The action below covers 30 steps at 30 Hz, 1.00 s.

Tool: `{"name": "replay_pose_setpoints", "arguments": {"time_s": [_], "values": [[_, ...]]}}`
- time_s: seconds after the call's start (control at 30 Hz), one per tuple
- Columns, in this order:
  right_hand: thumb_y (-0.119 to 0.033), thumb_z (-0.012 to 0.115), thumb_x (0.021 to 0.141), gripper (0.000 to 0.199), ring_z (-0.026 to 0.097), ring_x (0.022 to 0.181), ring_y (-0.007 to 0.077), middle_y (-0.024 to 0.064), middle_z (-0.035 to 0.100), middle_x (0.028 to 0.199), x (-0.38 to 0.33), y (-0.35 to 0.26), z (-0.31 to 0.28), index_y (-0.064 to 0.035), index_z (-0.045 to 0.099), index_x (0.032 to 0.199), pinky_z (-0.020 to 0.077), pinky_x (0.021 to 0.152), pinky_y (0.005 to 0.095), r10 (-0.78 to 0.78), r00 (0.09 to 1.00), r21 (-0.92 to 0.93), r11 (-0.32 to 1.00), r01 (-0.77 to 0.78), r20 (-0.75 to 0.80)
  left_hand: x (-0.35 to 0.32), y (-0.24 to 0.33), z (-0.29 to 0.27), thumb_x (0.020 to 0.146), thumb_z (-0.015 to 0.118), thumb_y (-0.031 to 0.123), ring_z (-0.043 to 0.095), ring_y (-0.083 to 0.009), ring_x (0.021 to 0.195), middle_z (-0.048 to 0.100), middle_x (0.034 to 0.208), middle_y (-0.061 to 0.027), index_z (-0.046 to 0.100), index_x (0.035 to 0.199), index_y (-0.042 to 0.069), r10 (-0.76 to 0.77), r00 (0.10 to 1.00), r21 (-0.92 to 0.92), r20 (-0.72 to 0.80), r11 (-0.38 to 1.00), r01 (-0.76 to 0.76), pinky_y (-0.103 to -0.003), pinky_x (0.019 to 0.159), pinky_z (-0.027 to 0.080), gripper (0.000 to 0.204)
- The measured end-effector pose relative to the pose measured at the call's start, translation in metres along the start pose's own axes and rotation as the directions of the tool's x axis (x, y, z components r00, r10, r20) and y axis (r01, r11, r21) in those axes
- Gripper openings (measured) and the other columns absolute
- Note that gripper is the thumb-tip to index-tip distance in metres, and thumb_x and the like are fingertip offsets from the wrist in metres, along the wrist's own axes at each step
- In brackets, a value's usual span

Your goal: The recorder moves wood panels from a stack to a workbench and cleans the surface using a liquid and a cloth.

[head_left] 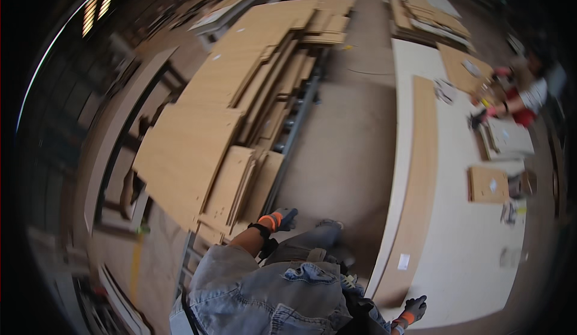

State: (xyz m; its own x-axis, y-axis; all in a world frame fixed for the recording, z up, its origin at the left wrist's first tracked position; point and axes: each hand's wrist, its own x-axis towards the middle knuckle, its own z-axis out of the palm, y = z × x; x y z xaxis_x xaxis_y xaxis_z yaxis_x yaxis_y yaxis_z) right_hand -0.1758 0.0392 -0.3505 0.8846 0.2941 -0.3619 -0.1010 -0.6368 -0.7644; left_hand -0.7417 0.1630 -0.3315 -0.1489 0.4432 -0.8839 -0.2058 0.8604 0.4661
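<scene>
At centre left of the frame, wooden panels (204, 124) lie stacked on a roller rack. My left hand (282, 219), gloved, hangs loosely curled beside them, holding nothing. At lower right, my right hand (415, 308) rests half-open near the long board (415, 179) on the white table (469, 245), touching its end, I think.

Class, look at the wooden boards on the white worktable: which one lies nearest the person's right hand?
The long narrow board running along the table's near edge; its end sits beside the right hand, while the smaller boards lie farther off.

Dim, soft motion blur throughout; dark fisheye vignette, edges bent; striplight glare upper left
</scene>
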Motion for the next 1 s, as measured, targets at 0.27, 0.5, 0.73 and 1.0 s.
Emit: {"name": "replay_pose_setpoints", "arguments": {"time_s": [0.27, 0.5, 0.73, 1.0], "values": [[-0.036, 0.057, 0.093, 0.034, 0.057, 0.048, 0.0165, 0.0078, 0.058, 0.06, -0.093, -0.139, 0.146, -0.0058, 0.053, 0.077, 0.0457, 0.044, 0.0271, -0.414, 0.672, 0.182, 0.903, 0.39, 0.614, -0.029, -0.075, -0.064, 0.092, 0.053, 0.043, 0.065, -0.0214, 0.079, 0.066, 0.098, -0.0118, 0.058, 0.113, 0.004, 0.148, 0.985, -0.177, 0.087, 0.975, -0.131, -0.032, 0.071, 0.054, 0.044], [-0.035, 0.059, 0.092, 0.034, 0.062, 0.062, 0.0161, 0.0083, 0.063, 0.072, -0.249, -0.191, 0.27, -0.0018, 0.057, 0.086, 0.0538, 0.06, 0.0299, -0.206, 0.17, 0.062, 0.791, 0.608, 0.964, -0.125, -0.036, -0.162, 0.096, 0.051, 0.032, 0.061, -0.0168, 0.092, 0.063, 0.105, -0.0098, 0.058, 0.115, 0.003, 0.708, 0.647, -0.033, -0.285, 0.667, -0.744, -0.03, 0.083, 0.05, 0.035], [-0.028, 0.059, 0.092, 0.032, 0.063, 0.081, 0.015, 0.008, 0.064, 0.091, -0.428, -0.2, 0.38, 0.0002, 0.059, 0.105, 0.0523, 0.074, 0.0289, -0.04, -0.361, 0.311, 0.602, 0.735, 0.932, -0.104, -0.064, -0.241, 0.082, 0.069, 0.037, 0.058, -0.0172, 0.071, 0.061, 0.078, -0.0079, 0.053, 0.106, -0.001, -0.012, 0.337, -0.198, -0.942, 0.828, -0.525, -0.031, 0.07, 0.049, 0.048], [-0.049, 0.064, 0.083, 0.063, 0.056, 0.104, 0.0209, 0.0072, 0.06, 0.113, -0.543, -0.239, 0.529, -0.0078, 0.05, 0.128, 0.0455, 0.089, 0.039, 0.103, -0.266, 0.11, 0.726, 0.679, 0.958, -0.106, -0.061, -0.248, 0.078, 0.062, 0.056, 0.056, -0.0329, 0.104, 0.057, 0.112, -0.0229, 0.045, 0.127, -0.005, -0.167, 0.214, -0.236, -0.962, 0.903, -0.358, -0.039, 0.092, 0.043, 0.08]]}}
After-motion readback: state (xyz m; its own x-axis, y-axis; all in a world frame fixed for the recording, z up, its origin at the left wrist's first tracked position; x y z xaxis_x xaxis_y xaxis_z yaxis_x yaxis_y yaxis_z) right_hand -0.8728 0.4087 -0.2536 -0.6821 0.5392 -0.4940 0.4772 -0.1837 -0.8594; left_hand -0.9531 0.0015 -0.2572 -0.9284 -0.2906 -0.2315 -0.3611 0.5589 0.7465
